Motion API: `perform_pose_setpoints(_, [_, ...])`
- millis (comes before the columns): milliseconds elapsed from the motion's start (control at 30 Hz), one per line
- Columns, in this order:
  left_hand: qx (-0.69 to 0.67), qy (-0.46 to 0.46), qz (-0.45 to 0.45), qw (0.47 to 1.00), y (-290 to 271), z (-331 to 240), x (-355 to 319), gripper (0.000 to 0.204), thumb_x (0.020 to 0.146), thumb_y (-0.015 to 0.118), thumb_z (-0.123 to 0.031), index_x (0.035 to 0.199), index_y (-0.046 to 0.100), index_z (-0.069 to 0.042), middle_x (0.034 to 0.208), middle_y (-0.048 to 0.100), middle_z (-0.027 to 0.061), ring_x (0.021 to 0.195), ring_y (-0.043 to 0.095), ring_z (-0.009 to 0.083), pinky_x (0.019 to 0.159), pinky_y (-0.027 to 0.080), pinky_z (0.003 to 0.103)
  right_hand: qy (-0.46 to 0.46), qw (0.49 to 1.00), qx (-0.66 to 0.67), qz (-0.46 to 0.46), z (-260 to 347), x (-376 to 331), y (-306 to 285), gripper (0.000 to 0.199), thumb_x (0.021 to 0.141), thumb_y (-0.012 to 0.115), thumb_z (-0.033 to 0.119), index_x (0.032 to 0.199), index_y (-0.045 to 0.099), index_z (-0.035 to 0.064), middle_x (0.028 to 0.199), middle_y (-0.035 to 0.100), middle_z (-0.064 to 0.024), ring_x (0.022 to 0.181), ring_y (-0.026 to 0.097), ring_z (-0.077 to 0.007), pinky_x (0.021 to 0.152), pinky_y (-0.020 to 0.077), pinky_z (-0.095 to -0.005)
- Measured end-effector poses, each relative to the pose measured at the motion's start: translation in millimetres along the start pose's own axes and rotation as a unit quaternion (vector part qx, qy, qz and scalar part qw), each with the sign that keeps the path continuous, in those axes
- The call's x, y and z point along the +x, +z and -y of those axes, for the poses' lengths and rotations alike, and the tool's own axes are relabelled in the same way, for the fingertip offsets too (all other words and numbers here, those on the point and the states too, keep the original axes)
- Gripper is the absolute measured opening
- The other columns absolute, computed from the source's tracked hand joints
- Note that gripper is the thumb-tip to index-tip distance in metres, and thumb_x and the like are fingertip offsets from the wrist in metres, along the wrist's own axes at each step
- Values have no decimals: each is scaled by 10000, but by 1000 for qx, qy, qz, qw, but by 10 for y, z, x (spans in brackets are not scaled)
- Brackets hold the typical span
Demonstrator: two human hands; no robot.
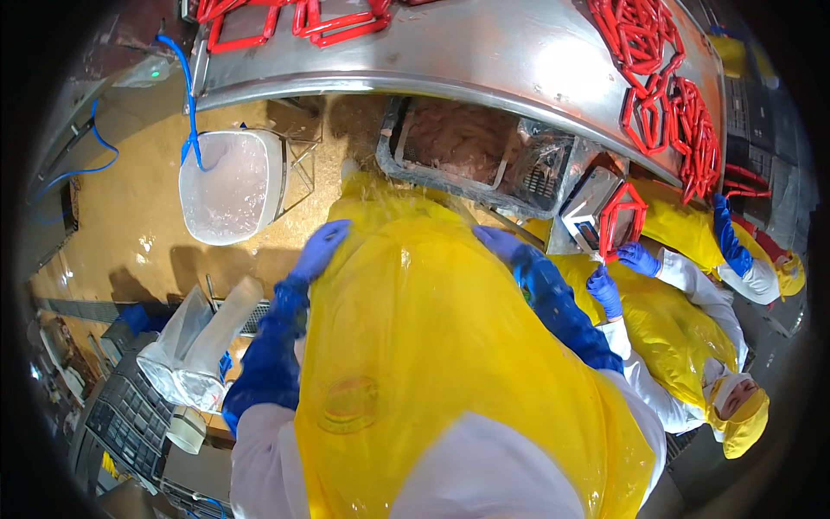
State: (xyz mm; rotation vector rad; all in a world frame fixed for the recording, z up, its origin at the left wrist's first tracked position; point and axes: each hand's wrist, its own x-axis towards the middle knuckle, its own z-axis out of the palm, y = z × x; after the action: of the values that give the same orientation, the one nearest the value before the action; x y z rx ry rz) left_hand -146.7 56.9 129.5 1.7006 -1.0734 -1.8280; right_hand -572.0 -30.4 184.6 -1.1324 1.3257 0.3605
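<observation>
My left hand, in a purple-blue glove, lies against the left side of my wet yellow apron. Its fingers rest along the apron, holding nothing that I can see. On the apron's other side, my right hand in a matching glove rests by its edge, fingers extended and partly hidden. Blue sleeve covers reach over both forearms. Ahead of me a plastic-lined dark crate contains pale pink, meat-like matter. Beyond it runs a steel table with red-cased sausage links.
A white tub with pale liquid stands at left on the wet tan floor. Lower left are clear plastic bags and stacked dark crates. A co-worker in a yellow apron handles red links beside a metal device.
</observation>
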Motion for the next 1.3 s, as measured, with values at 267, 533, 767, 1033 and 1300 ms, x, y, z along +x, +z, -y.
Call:
perform_pose_setpoints(267, [283, 156, -539, 778, -920, 175, 668, 492, 858, 712, -209, 1279, 566, 0, 1153, 628, 254, 973, 623, 389, 897, 495, 476, -313, 881, -122, -332, 622, 708, -1253, 272, 935, 617, 288, 1083, 705, 78, 1025, 692, -181, 995, 650, -369, 860, 528, -435])
perform_pose_setpoints(533, [268, -191, -374, 867, -1112, 126, 988, 592, 769, 726, -358, 1187, 578, 34, 1187, 632, 302, 1121, 616, 438, 971, 494, 477, -235, 754, -229, -569, 1185, 1467, -2021, 219, 862, 648, 355, 927, 677, 147, 913, 687, -126, 899, 648, -359, 801, 500, -493])
perform_pose_setpoints(767, [265, -155, -389, 869, -1002, -57, 816, 531, 763, 703, -319, 1174, 585, -5, 1161, 646, 279, 1109, 623, 431, 967, 493, 469, -213, 772, -193, -567, 1161, 1471, -1917, 192, 854, 649, 348, 922, 673, 171, 946, 684, -110, 977, 631, -343, 852, 464, -509])
perform_pose_setpoints(1033, [248, -148, -390, 874, -973, 8, 661, 528, 771, 692, -334, 1169, 590, -3, 1172, 644, 276, 1107, 624, 434, 973, 487, 474, -131, 787, -216, -563, 1298, 1375, -1796, 217, 873, 638, 361, 964, 677, 168, 1035, 674, -128, 1061, 606, -359, 898, 465, -526])
perform_pose_setpoints(1300, [270, -136, -337, 892, -1102, 194, 690, 637, 802, 682, -492, 1184, 603, 12, 1176, 645, 283, 1148, 606, 422, 991, 478, 465, -167, 849, -247, -436, 1243, 1525, -1973, 276, 898, 623, 360, 1057, 675, 141, 1016, 687, -136, 951, 653, -316, 849, 503, -498])
